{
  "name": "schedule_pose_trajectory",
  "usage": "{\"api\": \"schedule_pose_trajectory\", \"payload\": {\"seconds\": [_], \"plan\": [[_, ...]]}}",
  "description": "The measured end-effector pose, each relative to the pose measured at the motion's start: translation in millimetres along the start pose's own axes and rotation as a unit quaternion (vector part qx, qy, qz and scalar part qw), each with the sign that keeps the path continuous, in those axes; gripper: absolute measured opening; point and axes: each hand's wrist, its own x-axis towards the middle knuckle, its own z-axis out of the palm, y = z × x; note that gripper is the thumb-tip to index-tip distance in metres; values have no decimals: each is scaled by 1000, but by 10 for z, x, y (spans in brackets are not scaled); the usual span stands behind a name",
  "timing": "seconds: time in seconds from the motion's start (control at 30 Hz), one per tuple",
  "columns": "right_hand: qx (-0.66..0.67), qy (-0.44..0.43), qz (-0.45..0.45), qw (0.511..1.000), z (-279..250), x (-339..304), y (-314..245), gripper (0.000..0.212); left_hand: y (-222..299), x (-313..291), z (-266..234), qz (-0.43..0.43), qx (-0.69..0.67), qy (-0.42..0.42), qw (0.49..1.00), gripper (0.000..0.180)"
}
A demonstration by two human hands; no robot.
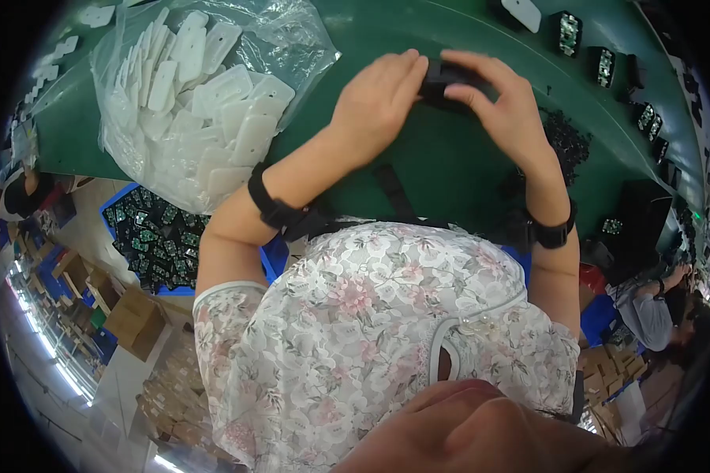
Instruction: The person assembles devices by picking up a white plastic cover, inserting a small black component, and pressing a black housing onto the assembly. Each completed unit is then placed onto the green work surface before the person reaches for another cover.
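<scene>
A small black box-shaped plastic case (442,79) is held between my two hands over the green table. My left hand (377,101) presses its fingers, held close together, against the left side of the case. On the other side my right hand (503,104) curves around it, thumb at the near side and fingers at the far side. The palms and fingers cover much of the case, so its inside and details do not show. Close to my right wrist lies a heap of small black parts (566,146).
A clear plastic bag of white plastic plates (189,102) lies left on the green table (371,24). Black cases with circuit boards (566,33) line the right side. Below left stands a blue crate (173,291) of boards. Another person (647,315) is at the right.
</scene>
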Motion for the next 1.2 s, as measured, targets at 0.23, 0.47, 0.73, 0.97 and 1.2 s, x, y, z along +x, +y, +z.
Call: {"api": "schedule_pose_trajectory", "payload": {"seconds": [0.23,0.47,0.73,0.97,1.2], "plan": [[331,147,-13,932,265,-66,-52,49,134,173,-64,-334,-516,-45,787,33],[177,262,-114,942,-472,390,-23,41,93,158,-208,-247,-383,-14,890,29],[-22,151,-18,988,-1501,1399,1006,34,-296,-127,-831,-220,-89,128,963,20],[-59,55,53,995,-1610,1701,1192,33,-861,-236,-1391,-221,197,94,951,22],[-102,112,30,988,-1657,1582,1237,37,-1322,-164,-1382,-268,350,-21,897,33]]}}
